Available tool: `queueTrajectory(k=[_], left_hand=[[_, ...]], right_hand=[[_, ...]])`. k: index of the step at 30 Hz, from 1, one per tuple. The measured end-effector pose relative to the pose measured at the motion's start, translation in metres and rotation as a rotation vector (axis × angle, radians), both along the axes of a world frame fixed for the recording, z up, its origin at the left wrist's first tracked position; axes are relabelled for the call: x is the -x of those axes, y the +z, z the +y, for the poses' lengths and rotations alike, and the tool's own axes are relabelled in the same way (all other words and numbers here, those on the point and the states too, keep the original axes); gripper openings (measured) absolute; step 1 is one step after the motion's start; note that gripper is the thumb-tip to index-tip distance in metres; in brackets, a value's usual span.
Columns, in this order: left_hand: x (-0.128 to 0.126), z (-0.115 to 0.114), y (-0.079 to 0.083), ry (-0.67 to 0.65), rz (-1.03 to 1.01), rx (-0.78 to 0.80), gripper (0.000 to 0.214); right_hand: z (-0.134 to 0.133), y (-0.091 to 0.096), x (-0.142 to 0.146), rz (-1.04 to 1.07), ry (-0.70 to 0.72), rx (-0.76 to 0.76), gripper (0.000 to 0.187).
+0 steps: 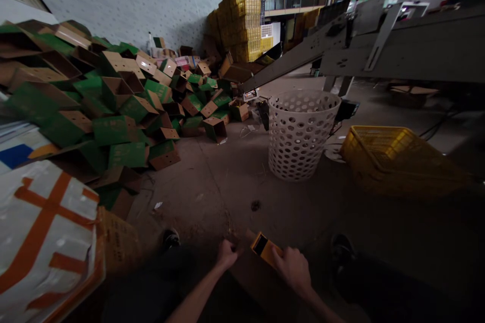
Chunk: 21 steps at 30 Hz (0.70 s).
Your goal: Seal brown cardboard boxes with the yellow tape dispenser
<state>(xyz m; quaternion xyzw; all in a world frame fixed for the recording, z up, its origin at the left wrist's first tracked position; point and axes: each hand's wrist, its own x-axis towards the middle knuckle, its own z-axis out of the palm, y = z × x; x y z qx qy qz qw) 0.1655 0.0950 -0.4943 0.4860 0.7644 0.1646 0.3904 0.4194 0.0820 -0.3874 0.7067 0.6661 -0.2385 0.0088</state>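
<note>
My right hand [294, 268] is wrapped around a yellow boxy tool with a dark front end [266, 249], held low between my legs. Its exact kind does not show. Just left of it, my left hand [226, 253] is closed, fingers curled inward; whether anything is pinched in them is too dark and blurred to see. A gap separates the left hand from the tool. Below both hands lies a dim brownish surface that I cannot make out.
Empty green-and-brown cartons [115, 128] are heaped at left. A white foam box with orange tape [76, 242] stands close by my left leg. Ahead are a perforated white basket [299, 141], a yellow crate [401, 161] and a conveyor frame [394, 50]. Yellow crates [246, 25] are stacked behind.
</note>
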Motion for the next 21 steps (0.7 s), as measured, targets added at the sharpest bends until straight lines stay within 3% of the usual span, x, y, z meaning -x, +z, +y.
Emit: queueTrajectory(k=[21], left_hand=[[-0.0012, -0.0072, 0.0001, 0.116, -0.016, -0.110, 0.030]], right_hand=[[0.0007, -0.0024, -0.0001, 0.030, -0.016, -0.021, 0.069]])
